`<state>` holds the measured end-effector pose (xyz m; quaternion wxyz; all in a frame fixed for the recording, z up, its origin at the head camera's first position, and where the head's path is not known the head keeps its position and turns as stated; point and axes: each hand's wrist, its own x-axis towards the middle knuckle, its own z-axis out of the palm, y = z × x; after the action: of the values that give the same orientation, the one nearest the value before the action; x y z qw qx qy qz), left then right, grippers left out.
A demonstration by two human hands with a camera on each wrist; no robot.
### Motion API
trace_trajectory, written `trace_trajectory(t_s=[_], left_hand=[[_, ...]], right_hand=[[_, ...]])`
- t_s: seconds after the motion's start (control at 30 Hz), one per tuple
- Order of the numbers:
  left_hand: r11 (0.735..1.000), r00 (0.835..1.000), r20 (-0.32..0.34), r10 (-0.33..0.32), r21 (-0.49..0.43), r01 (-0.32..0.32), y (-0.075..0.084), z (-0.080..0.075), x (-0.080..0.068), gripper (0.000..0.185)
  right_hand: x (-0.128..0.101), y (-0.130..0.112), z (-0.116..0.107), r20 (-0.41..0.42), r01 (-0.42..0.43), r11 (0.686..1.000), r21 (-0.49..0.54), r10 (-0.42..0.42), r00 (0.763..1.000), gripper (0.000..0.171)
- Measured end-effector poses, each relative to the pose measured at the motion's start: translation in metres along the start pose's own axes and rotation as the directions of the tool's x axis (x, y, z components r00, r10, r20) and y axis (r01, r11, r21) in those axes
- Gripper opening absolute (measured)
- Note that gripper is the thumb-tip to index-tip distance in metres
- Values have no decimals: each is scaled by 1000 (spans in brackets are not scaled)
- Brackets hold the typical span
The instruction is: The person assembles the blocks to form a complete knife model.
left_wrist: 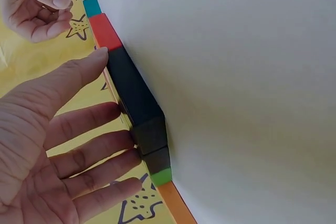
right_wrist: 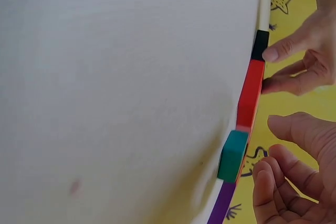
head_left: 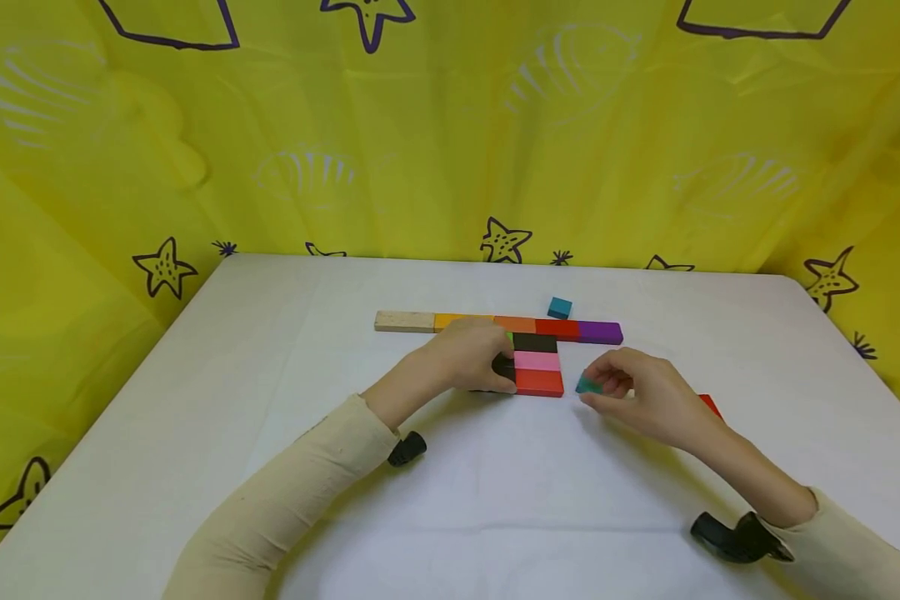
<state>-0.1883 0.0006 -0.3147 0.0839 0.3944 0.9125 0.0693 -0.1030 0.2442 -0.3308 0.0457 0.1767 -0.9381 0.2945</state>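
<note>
Inspector: On the white table [head_left: 270, 400], centre, a long row of flat blocks lies end to end: pale wood [head_left: 405, 321], orange, red, purple [head_left: 600, 332]; it looks to serve as a straight edge for what sits below it.

Clerk: And below?

Inspector: Short stack touching the row's near side: black block [head_left: 535, 342], pink block [head_left: 537, 361], red block [head_left: 539, 382], faces flush; more dark pieces at the left end, half hidden by fingers; a bit of green shows there too.

Clerk: Left hand?

Inspector: Left hand [head_left: 471, 354] flat, fingers straight, tips pressed against the stack's left end; nothing gripped; judged a brace, so the stack won't slide when pushed from the other side; left wrist view confirms fingertips [left_wrist: 100, 56] on the dark pieces.

Clerk: Right hand?

Inspector: Right hand [head_left: 641, 396] has fingers curled about a teal block [head_left: 588, 384] resting on the table, just right of the red block, near but apart; head view reads as a pinch, though right wrist view shows the fingers [right_wrist: 286, 124] close rather than clearly on it; pinch judged likely.

Clerk: Anything else?

Inspector: Second teal cube [head_left: 559, 307] loose behind the row; red piece [head_left: 709, 404] partly hidden behind the right wrist; yellow starfish cloth [head_left: 450, 125] as backdrop; black camera mounts on both wrists.
</note>
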Motion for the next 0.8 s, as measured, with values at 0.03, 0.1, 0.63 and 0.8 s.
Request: trace_trajectory(t_s=[0.03, 0.1, 0.63, 0.8], left_hand=[[1000, 1000, -4, -3, 5, 3, 1, 0, 0, 37], [1000, 1000, -7, -9, 8, 9, 2, 0, 0, 36], [1000, 1000, -4, -26, 7, 26, 6, -1, 1, 33], [1000, 1000, -7, -20, 5, 20, 6, -2, 2, 31]], right_hand=[[-2, 2, -2, -4, -6, 1000, -2, 6, 1000, 19], [-6, 6, -5, -6, -28, 1000, -11, 28, 1000, 20], [-36, 31, -30, -35, -179, 983, -41, 178, 983, 29], [-45, 40, -35, -50, -187, 982, -36, 185, 981, 28]])
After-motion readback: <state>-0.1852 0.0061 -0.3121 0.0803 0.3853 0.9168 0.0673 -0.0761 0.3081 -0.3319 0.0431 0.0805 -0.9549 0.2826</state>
